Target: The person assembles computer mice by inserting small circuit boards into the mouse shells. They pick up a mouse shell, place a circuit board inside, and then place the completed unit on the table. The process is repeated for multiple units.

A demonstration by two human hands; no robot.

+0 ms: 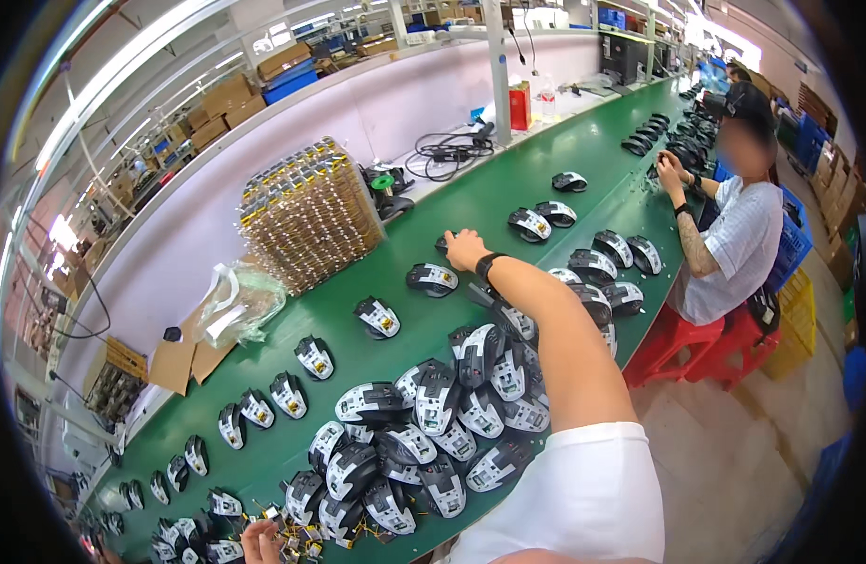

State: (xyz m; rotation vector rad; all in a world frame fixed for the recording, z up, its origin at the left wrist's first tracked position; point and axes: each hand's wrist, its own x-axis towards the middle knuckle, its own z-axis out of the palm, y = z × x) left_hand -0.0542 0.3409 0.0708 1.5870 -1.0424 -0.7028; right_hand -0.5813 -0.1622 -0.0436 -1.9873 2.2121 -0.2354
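My right hand (466, 250) is stretched across the green belt (424, 324), fingers curled over a dark computer mouse (441, 245) that they mostly cover. A black-and-white mouse (431, 279) lies just below that hand. At the lower edge my left hand (261, 542) shows only in part, its fingers bent close together; whatever they hold is hidden. Beside it lie loose small silver parts with yellow pieces (306, 543). Between my arms rises a heap of black-and-white mice (436, 399), many with open undersides.
Mice stand in a spaced row along the belt, one (377, 318) near the middle. Behind them are a tall stack of small parts (306, 221), a clear plastic bag (245, 305), cardboard (174, 367) and black cables (447, 150). A co-worker (734, 226) sits at right by red stools (673, 352).
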